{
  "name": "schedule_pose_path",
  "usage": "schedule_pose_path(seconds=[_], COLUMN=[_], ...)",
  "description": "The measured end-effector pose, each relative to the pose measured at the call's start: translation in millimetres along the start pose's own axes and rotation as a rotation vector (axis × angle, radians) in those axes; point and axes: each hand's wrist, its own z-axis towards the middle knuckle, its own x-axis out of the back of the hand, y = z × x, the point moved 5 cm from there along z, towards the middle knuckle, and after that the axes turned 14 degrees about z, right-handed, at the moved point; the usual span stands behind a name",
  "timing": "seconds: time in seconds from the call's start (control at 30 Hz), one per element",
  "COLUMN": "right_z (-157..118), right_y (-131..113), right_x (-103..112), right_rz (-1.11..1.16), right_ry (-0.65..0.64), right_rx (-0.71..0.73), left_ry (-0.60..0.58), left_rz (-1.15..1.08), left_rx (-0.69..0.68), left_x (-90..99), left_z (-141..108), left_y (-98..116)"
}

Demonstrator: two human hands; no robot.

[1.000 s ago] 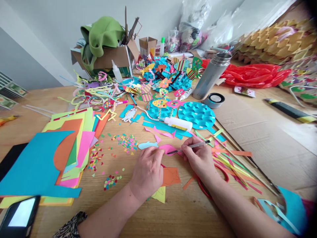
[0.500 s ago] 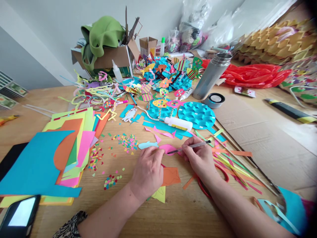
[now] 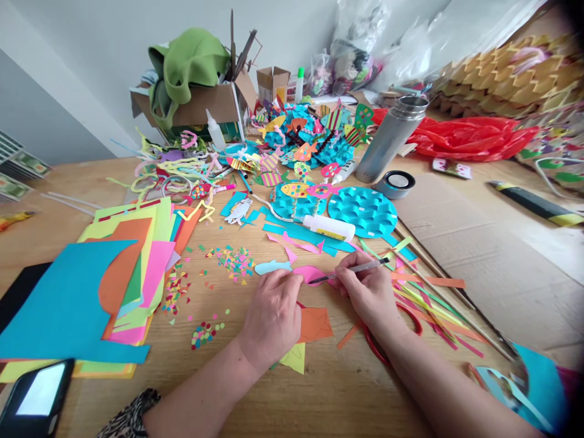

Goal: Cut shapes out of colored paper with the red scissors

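A pink paper fish (image 3: pixel 307 275) lies on the wooden table between my hands. My left hand (image 3: pixel 274 307) has its fingers closed at the left edge of this fish, pinching or pressing it. In my right hand (image 3: pixel 365 286) is a dark, slim pen (image 3: pixel 370 265), its tip touching the pink paper. A light blue paper fish (image 3: pixel 272 267) lies just beyond my left fingers. Partly under my left hand are an orange piece with a drawn outline (image 3: pixel 316 323) and a yellow piece (image 3: pixel 295 358). Red-handled scissors (image 3: pixel 416 321) lie partly hidden beneath my right forearm.
Coloured sheets (image 3: pixel 59 298) and a phone (image 3: pixel 39 392) lie at left, beside confetti (image 3: pixel 235 261). Ahead are a glue bottle (image 3: pixel 328 228), blue textured discs (image 3: pixel 362 212) and a steel flask (image 3: pixel 391 140). Paper strips (image 3: pixel 433 304), sticks and cardboard (image 3: pixel 493 255) are at right.
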Motion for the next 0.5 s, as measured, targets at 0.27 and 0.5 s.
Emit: schedule_pose_path(seconds=[0.27,0.5], right_z=[-0.6,-0.9], right_y=[1.2,-0.2], right_x=[1.4,1.0], right_rz=[-0.008,0.011], right_ry=[0.019,0.014], right_rx=[-0.006,-0.007], left_ry=[-0.002,-0.003], left_rz=[-0.012,-0.004], left_rx=[-0.005,0.005], left_x=[-0.8,-1.2], left_z=[0.6,0.6], left_y=[-0.6,-1.5])
